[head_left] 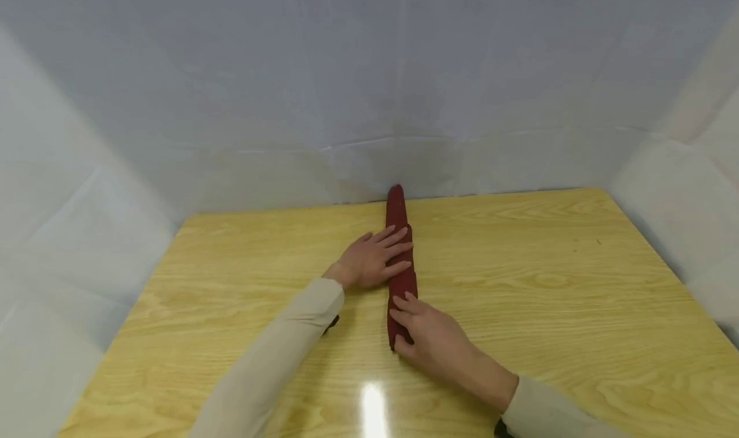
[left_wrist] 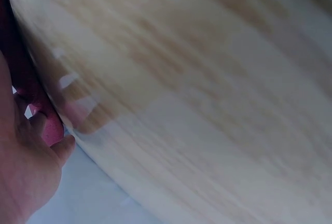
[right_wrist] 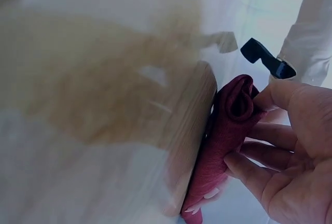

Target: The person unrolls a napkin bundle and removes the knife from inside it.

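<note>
A dark red cloth (head_left: pixel 396 210), rolled into a long narrow strip, lies on the wooden table, pointing away from me. Across its middle rests my left hand (head_left: pixel 369 260), fingers spread and fairly straight. Nearer to me, my right hand (head_left: pixel 435 335) touches the roll's near end with slightly bent fingers, its thumb by the tip. The right wrist view shows the coiled end of the red cloth (right_wrist: pixel 228 115) against the fingers of the right hand (right_wrist: pixel 295 146). In the left wrist view the left hand (left_wrist: pixel 36 167) lies along the cloth at the image edge.
The yellow wood-grain table (head_left: pixel 548 284) has its far edge against a pale sheet wall (head_left: pixel 369 85). The roll's far end reaches that edge. More white sheeting (head_left: pixel 52 201) hangs on both sides. A dark band (right_wrist: pixel 264 58) shows at the left sleeve.
</note>
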Tool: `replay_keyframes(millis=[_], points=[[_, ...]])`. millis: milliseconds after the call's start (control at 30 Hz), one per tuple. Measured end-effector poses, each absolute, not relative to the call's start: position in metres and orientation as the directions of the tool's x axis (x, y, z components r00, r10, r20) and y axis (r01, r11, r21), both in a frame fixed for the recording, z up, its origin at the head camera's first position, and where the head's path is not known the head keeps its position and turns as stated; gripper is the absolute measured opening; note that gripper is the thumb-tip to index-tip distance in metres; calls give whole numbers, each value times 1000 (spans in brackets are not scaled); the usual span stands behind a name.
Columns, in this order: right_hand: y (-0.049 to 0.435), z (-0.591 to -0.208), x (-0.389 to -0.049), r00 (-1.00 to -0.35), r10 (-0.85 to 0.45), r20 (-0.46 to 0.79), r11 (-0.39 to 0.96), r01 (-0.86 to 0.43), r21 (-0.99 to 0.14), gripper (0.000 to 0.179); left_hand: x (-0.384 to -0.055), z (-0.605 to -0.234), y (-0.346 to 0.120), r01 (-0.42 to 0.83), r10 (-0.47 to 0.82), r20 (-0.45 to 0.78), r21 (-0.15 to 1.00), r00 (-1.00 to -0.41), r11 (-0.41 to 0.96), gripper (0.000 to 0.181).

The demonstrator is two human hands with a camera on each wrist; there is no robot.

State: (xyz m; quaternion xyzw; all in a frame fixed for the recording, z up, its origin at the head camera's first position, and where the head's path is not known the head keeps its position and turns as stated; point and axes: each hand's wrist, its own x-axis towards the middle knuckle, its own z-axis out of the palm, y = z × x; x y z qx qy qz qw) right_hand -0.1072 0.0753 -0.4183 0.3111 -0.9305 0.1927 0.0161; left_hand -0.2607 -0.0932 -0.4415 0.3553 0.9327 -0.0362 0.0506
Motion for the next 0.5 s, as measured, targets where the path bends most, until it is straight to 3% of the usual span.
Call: replay_keyframes(millis=[267, 500], points=[[75, -419, -109, -811, -566, 148, 741, -579, -340, 40, -260, -441, -93, 665, 659, -117, -31, -743, 746, 57], [79, -417, -110, -859, -508, 61, 729, -466, -501, 42, -259, -440, -94, 666, 658, -126, -27, -742, 745, 57]])
